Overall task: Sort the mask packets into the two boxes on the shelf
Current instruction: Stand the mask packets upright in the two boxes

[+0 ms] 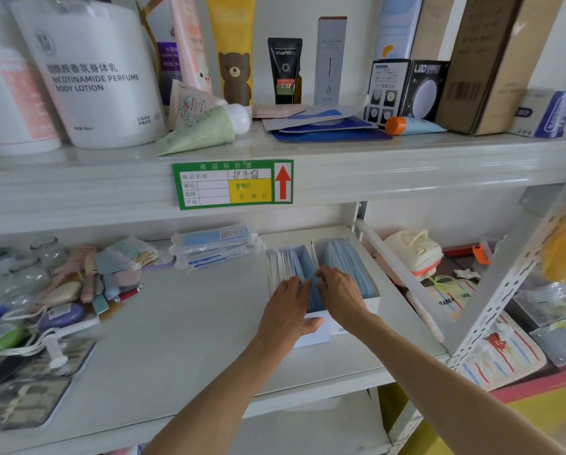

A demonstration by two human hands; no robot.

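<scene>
Right, mask packets (291, 267) stand upright in the left box (311, 333) and right box (370, 302) on the shelf (176, 323). Left hand (288, 307) and right hand (339, 290) pinch packets there. Spare packet stack (212, 246) at 10 o'clock.

Pale grey metal shelving unit (340, 165) with perforated upright post (491, 303), a green price label (232, 184) on its front edge; white wall (564, 44) behind, seemingly daylit

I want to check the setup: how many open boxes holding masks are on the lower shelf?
2. The left box and the right box stand side by side, right of the shelf's middle, under both hands. None seems hidden.
</scene>
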